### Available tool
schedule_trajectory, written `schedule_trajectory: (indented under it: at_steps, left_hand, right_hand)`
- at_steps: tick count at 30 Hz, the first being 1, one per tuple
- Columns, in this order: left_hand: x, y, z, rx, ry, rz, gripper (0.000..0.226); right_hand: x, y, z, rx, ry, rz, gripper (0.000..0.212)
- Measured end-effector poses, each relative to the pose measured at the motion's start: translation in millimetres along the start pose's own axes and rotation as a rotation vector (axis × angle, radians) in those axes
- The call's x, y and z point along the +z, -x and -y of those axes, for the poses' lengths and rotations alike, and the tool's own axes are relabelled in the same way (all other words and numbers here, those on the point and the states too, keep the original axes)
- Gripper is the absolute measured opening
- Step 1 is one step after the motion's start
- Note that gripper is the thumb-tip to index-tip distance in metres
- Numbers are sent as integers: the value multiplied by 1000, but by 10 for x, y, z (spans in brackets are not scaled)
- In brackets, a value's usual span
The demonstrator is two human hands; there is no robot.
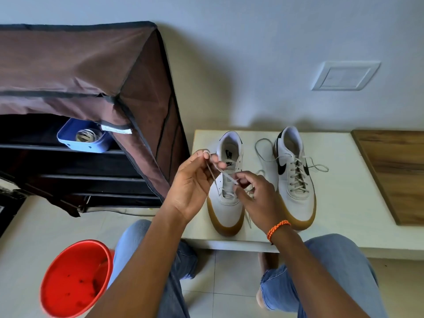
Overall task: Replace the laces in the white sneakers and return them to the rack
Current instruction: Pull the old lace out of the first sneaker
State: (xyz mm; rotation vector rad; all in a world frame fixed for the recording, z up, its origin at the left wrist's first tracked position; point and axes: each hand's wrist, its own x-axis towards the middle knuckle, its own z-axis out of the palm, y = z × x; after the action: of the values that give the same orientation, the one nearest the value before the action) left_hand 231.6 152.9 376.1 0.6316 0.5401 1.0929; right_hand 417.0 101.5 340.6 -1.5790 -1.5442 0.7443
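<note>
Red bucket [75, 281] holds dark specks; left hand [195, 187], right hand [257, 193] pinch lace [226, 175].

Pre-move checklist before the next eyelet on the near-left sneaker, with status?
1. Lace held: left hand pinches the pale flat lace, right hand holds its other part. Ok.
2. Left white gum-soled sneaker flat on the low white table. Ok.
3. Its lower eyelets are threaded, the upper ones empty. Not ok yet.
4. Lace tip state: hidden in the grip. Cannot tell.
5. Right white gum-soled sneaker laced, ends loose. Not ok.
6. Brown fabric-covered shoe rack open, shelves reachable. Ok.
</note>
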Motion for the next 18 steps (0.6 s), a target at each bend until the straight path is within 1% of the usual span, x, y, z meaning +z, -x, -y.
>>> schedule_trajectory:
  at_steps: [1, 3, 5, 6, 7, 8, 9, 10, 11, 12, 13, 15, 16, 18]
  left_hand:
    - [-22, 19, -11, 5, 64, -48, 16]
    - [-91, 27, -18, 20, 141, -172, 13]
    - [-183, 29, -16, 27, 164, -293, 11]
    - [-221, 25, -16, 17, 138, -342, 11]
    - [-238, 18, -12, 1, 59, -377, 14]
    - [-247, 4, 1, -16, -88, -404, 21]
    - [-220, 4, 10, -30, -290, -410, 27]
    - [-172, 10, 30, -37, -513, -380, 32]
    - [-104, 24, 55, -42, -698, -301, 32]
    - [-41, 48, 94, -59, -822, -195, 29]
    - [17, 71, 137, -97, -885, -89, 25]
    - [68, 102, 199, -193, -895, 58, 24]
    - [77, 107, 209, -222, -890, 93, 24]
    - [44, 86, 207, -214, -925, 97, 22]
  right_hand:
    - [-26, -1, -15, -1, 14, -19, 18]
    - [-71, 10, -57, -19, 51, -60, 9]
    - [-99, 40, -88, 5, 96, -92, 5]
    - [-104, 64, -98, 29, 118, -105, 5]
    - [-109, 88, -103, 52, 128, -118, 6]
    - [-112, 110, -97, 69, 123, -128, 7]
    - [-111, 126, -77, 77, 93, -121, 8]
    - [-110, 141, -40, 81, 21, -89, 9]
    - [-109, 148, 11, 96, -96, -35, 11]
    - [-107, 152, 69, 124, -251, 20, 11]
    - [-116, 148, 125, 155, -406, 55, 10]
    - [-145, 124, 169, 189, -615, 50, 9]
    - [-164, 107, 178, 196, -681, 21, 10]
    - [-208, 71, 161, 224, -814, -47, 17]
